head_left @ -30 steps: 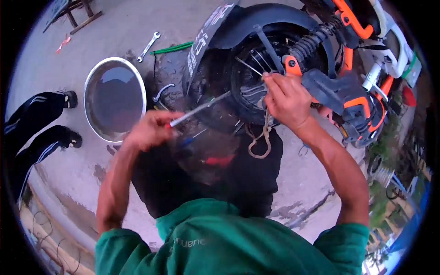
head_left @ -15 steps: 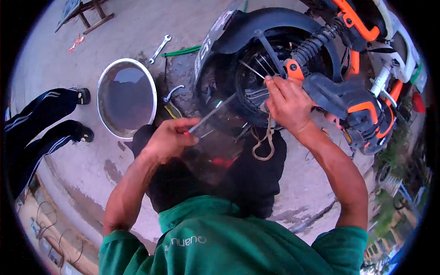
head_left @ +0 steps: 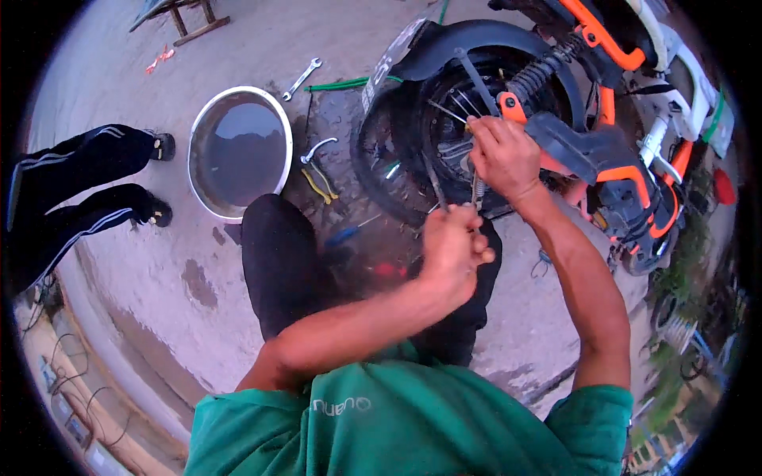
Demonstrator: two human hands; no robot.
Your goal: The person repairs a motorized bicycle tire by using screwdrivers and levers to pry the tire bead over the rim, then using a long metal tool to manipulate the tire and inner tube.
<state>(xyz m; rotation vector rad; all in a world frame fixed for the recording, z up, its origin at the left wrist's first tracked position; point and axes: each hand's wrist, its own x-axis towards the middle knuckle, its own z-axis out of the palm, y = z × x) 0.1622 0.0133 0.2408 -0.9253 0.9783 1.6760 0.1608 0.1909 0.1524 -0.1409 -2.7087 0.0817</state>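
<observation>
My left hand (head_left: 452,250), a little blurred, is closed on a flat metal bar (head_left: 436,189) in front of my right knee. The bar's far end reaches the tyre and rim of the wheel (head_left: 468,91). Higher up, my right hand (head_left: 506,156) has its fingertips pinched together at the wheel, on the near end of a thin metal rod (head_left: 447,110) that slants across the spokes. The wheel belongs to a black, orange and white motorbike (head_left: 587,159) lying on its side. A loose black tyre edge (head_left: 365,170) bulges out from the rim.
A metal basin of dark water (head_left: 288,151) stands left of the wheel. Near it lie a spanner (head_left: 302,79), a green strap (head_left: 337,84), yellow-handled pliers (head_left: 321,184), a silver lever (head_left: 320,149) and a blue-handled screwdriver (head_left: 343,236). Another person's legs (head_left: 87,163) are at the left.
My left hand has swung right with the bar, from beside my left knee to just below my right hand. My right hand keeps its pinch at the wheel. The view has shifted slightly.
</observation>
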